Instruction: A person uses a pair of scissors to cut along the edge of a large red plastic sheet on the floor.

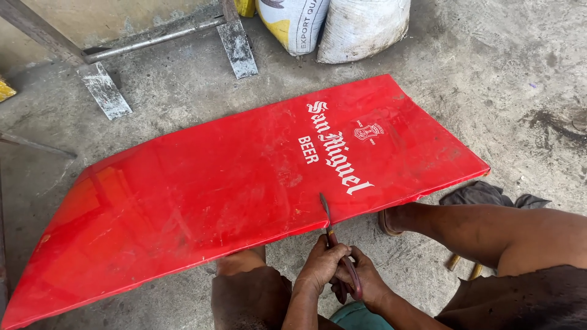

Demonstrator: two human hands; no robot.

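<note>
Both hands sit low at the near edge of the scene, wrapped together around the handles of a pair of metal snips (335, 244). The left hand (321, 264) is closed over the grip from the near side, fingers curled tight, and the right hand (367, 282) closes around the red-coated handles just beside it, the two hands touching. The blades point away from the person and bite into the near edge of a big red sheet-metal panel (244, 177), where a short slit already runs in from the edge.

The panel lies flat on the floor right in front of the hands, stretching well out to both sides, with white lettering and a small crest on its right half. Its left end looks glossy and a little scuffed.

The person's knees flank the hands, and one foot in a sandal (387, 221) rests just under the panel's edge on the right. A dark rag (486, 194) lies near that corner.

Everything rests on a rough grey concrete floor (507, 79). Beyond the panel stand two filled sacks (361, 27) and the feet of a metal frame (235, 46).
</note>
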